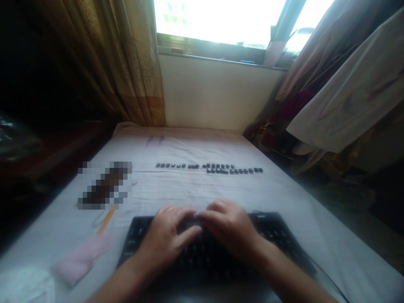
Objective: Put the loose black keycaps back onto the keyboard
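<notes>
A black keyboard (pixel 202 256) lies in front of me on the cloth-covered surface, with both my hands over its far middle part. The fingertips of my left hand (pixel 170 229) and my right hand (pixel 229 223) meet around a small dark piece with a pale glint, which looks like a keycap (pixel 197 215). My left thumb stands a little apart from the left index finger. The right fingers are curled in, partly hidden behind that hand. Beyond the keyboard, several loose keycaps (pixel 217 166) lie in two rows. Blur hides the key detail.
On the left lie a pink cloth pouch (pixel 83 259), an orange strip (pixel 107 219) and a pixelated dark object (pixel 105 185). The keyboard's cable (pixel 328 275) runs off at right. Behind are a curtain (pixel 135 63) and a window (pixel 217 21); clothes (pixel 350 92) hang at right.
</notes>
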A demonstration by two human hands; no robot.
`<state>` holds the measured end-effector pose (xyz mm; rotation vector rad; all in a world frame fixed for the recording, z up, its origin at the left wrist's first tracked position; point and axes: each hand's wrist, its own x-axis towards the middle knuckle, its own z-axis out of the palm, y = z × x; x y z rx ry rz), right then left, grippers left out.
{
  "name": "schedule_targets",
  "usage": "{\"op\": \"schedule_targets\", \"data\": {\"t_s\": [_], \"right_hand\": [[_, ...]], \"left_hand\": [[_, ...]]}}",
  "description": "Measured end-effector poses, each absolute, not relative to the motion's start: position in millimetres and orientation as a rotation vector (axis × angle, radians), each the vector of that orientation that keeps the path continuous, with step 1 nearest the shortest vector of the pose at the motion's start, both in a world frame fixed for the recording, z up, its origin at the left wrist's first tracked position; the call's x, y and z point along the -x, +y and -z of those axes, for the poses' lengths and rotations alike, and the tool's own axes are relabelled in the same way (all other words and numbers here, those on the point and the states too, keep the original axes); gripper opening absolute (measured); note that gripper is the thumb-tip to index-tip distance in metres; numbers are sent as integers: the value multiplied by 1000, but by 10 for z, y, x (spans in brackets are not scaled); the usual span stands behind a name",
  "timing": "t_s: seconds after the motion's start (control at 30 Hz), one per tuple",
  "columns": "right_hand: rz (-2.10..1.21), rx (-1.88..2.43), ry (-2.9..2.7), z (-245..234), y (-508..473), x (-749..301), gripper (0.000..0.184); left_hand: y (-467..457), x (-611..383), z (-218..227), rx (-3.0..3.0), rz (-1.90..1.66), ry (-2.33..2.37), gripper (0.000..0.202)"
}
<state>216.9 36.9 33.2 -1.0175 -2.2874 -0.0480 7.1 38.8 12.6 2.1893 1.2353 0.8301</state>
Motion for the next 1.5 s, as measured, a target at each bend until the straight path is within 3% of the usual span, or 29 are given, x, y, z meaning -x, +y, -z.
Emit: {"op": "schedule_targets", "data": {"t_s": [0.1,0.4,1.13,1.5], "right_hand": [[65,944,-2231,-308,321,-2164,19],[31,887,-2205,-275,290,-2140,17],[-632,1381,-2201,-374,347,-2268,8],[-653,1465,-2296,-334,315,-2215,8]], "left_hand": [[354,-100,-152,-2103,-837,1214,13],[326,-118,-186,-2015,-830,1241,10],[371,-64,-102,-2245,-1046,1225,15],[323,-60,-175,-2509,-791,1024,14]]}}
